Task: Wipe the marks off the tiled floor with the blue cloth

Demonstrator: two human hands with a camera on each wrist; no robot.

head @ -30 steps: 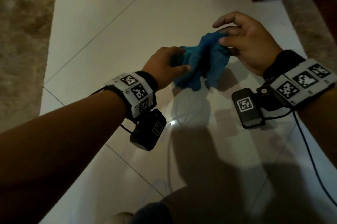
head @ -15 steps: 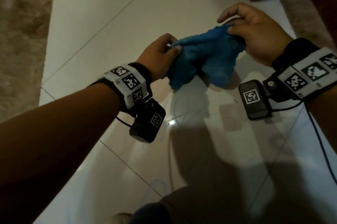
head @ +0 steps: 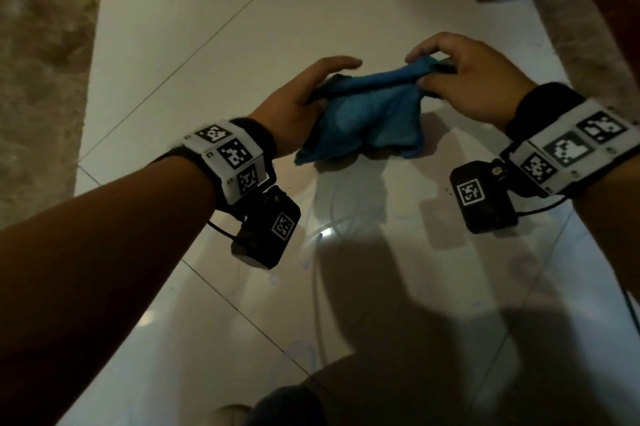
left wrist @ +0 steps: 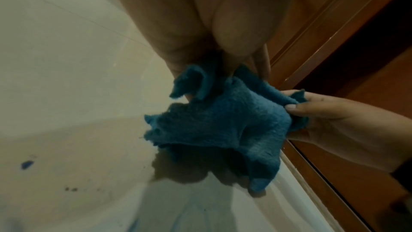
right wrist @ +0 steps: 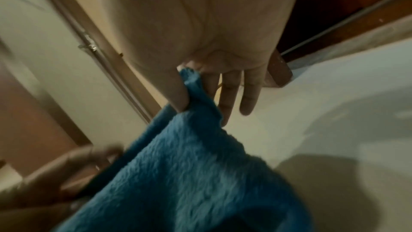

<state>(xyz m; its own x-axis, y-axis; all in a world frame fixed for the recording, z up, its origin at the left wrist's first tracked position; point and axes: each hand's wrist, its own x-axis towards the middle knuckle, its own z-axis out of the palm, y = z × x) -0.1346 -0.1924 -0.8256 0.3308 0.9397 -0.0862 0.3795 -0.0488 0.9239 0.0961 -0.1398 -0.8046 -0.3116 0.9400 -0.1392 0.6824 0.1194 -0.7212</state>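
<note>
Dim, yellowish light throughout; a small glare spot [head: 325,230] gleams on the glossy tiled floor [head: 214,44], heavy shadows pool below, and both wrist views blur softly, edges bending.

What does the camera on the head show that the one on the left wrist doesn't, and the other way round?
Only the head view shows both wristbands with their black-and-white markers, the wrist cameras hanging beneath them, and faint blue scribbles on the tiled floor. Only the left wrist view shows a solid blue blot and dark specks on the tile, plus the brown wooden frame. Both show the blue cloth held between the left hand and the right hand.
</note>
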